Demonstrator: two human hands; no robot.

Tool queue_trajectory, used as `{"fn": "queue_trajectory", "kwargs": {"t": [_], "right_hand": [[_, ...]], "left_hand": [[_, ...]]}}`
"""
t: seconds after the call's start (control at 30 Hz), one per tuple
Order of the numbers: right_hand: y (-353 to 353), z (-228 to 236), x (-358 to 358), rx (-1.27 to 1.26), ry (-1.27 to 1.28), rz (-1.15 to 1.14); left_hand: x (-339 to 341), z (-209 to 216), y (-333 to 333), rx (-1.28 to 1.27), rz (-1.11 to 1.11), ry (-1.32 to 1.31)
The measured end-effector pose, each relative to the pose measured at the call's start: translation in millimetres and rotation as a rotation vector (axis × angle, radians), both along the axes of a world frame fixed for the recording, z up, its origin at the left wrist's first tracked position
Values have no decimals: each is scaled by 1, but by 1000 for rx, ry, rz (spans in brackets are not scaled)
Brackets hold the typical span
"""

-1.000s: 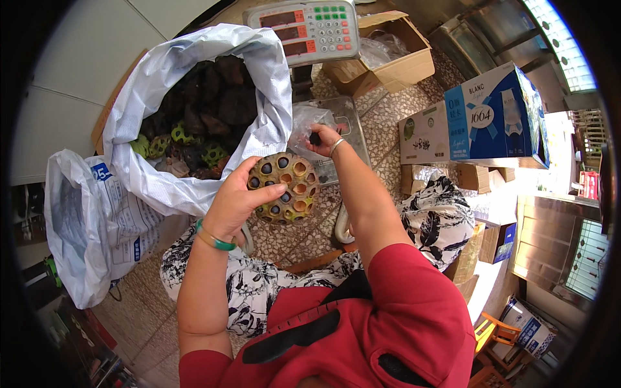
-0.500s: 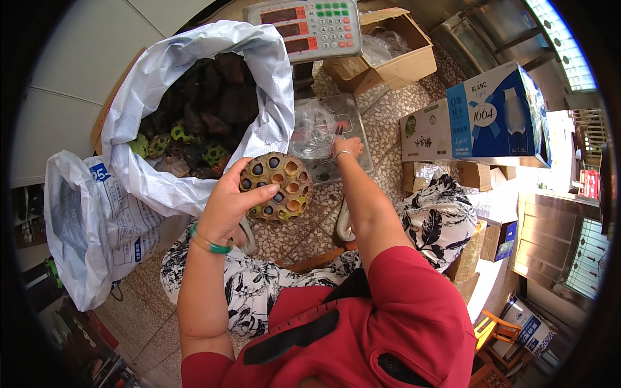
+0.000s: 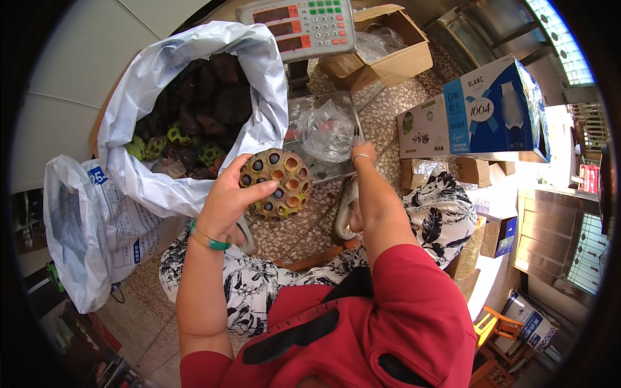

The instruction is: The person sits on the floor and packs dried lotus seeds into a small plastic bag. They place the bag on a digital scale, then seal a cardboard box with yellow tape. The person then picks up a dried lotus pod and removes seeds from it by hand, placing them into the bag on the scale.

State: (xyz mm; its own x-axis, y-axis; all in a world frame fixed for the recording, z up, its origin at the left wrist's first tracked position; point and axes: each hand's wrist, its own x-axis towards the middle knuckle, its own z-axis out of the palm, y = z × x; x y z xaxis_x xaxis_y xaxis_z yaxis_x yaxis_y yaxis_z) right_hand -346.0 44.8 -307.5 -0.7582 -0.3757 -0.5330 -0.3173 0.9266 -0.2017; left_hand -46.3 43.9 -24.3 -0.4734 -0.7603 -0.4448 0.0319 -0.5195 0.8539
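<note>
My left hand grips a large round lotus seed pod, thumb across its face. Dark seeds sit in several of its holes, while other holes show orange-brown and hollow. Out to the right, my right hand is closed round a slim dark tool; its kind is too small to make out. Beside that hand a clear plastic bag lies on the metal scale platform; its contents are hard to see.
A big white woven sack stands open at the left, holding dark brown pods and some green ones. Another white sack leans nearer. Beyond are the scale's keypad display, an open carton and a blue-white box.
My right hand has drawn back from over the plastic bag, slightly right and nearer to me, with the slim tool. The lotus pod has barely moved in my left hand.
</note>
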Motion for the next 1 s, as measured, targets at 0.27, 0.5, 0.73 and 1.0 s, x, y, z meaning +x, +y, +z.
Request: {"fn": "queue_trajectory", "kwargs": {"t": [0.27, 0.5, 0.73, 1.0], "right_hand": [[-19, -5, 4, -338, -64, 22], [-53, -15, 93, -729, -40, 277], [-33, 1, 139, -184, -103, 840], [-25, 57, 119, -210, -145, 656]], "left_hand": [[1, -1, -2, -17, -20, 1], [2, 0, -1, -16, -4, 9], [8, 2, 0, -5, 19, 18], [11, 3, 1, 3, 21, 20]]}}
